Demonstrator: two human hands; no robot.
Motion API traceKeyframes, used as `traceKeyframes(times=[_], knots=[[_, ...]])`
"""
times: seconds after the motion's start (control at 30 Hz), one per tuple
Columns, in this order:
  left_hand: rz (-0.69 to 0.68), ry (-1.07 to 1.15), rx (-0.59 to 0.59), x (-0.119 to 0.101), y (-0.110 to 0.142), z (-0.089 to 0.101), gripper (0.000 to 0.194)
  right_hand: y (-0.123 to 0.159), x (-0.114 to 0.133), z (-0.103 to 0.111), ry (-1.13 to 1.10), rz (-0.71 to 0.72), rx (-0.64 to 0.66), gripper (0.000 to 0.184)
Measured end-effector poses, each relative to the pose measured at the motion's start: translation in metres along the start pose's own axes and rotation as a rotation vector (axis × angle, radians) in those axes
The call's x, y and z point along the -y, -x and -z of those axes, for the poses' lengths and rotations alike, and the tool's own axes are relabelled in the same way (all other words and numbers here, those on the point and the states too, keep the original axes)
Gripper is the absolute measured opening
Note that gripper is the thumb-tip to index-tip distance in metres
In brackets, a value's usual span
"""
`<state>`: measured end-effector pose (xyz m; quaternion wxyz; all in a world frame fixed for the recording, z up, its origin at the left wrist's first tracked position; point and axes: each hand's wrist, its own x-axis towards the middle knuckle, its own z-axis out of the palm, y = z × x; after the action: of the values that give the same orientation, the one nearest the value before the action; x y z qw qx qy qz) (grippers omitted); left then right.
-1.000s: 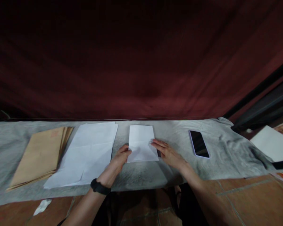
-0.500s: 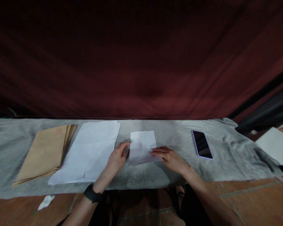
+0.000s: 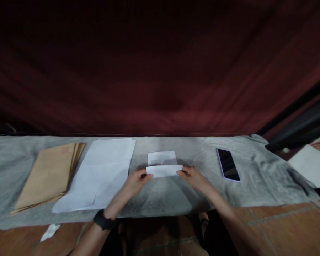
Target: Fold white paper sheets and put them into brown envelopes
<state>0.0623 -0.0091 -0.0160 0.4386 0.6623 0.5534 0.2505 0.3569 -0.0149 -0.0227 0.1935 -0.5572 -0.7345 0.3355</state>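
A small white sheet of paper [image 3: 162,157] lies in front of me with its near part folded up and over toward the far side. My left hand [image 3: 138,180] pinches the left end of the folded flap, thumb on the near face. At the flap's right end, my right hand [image 3: 193,177] grips it the same way, its fingers partly hidden behind the paper. Left of my hands rests a stack of larger white sheets [image 3: 104,170], creased across the middle.
Brown envelopes [image 3: 48,170] are piled at the left of the grey cloth-covered table [image 3: 165,206]. A phone [image 3: 228,164] with a purple case lies to the right. A dark red curtain [image 3: 160,89] hangs behind, and a white flat object [image 3: 309,165] sits at far right.
The paper lay flat with both hands resting beside or on it. Now its near edge is lifted and folded over, and both hands hold the ends of the flap.
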Motion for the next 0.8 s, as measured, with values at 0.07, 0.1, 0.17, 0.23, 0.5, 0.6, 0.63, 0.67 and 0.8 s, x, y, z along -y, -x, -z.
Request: traceKeyframes(times=[0.07, 0.1, 0.17, 0.23, 0.5, 0.6, 0.63, 0.67, 0.8], knots=[[-0.003, 0.004, -0.082, 0.001, -0.006, -0.002, 0.028, -0.006, 0.000, -0.004, -0.034, -0.019, -0.060, 0.028], [-0.001, -0.017, -0.124, 0.002, -0.009, -0.003, 0.027, -0.009, 0.000, -0.007, -0.038, -0.028, -0.093, 0.027], [0.015, -0.086, -0.191, 0.001, -0.013, -0.006, 0.030, -0.015, 0.001, -0.011, -0.010, -0.065, -0.149, 0.026], [0.045, -0.167, -0.224, -0.001, -0.017, -0.009, 0.029, -0.020, 0.004, -0.015, 0.044, -0.113, -0.178, 0.023], [0.223, -0.572, -0.196, -0.021, -0.028, -0.015, 0.026, -0.034, 0.016, -0.027, 0.257, -0.247, -0.255, 0.039], [0.272, -0.632, -0.186, -0.026, -0.030, -0.015, 0.027, -0.038, 0.018, -0.031, 0.315, -0.274, -0.276, 0.041], [0.285, -0.646, -0.189, -0.028, -0.030, -0.015, 0.028, -0.040, 0.018, -0.032, 0.335, -0.280, -0.285, 0.041], [0.294, -0.659, -0.194, -0.029, -0.031, -0.015, 0.028, -0.041, 0.019, -0.033, 0.353, -0.281, -0.288, 0.041], [0.312, -0.703, -0.215, -0.033, -0.033, -0.018, 0.032, -0.046, 0.021, -0.036, 0.412, -0.276, -0.298, 0.039]])
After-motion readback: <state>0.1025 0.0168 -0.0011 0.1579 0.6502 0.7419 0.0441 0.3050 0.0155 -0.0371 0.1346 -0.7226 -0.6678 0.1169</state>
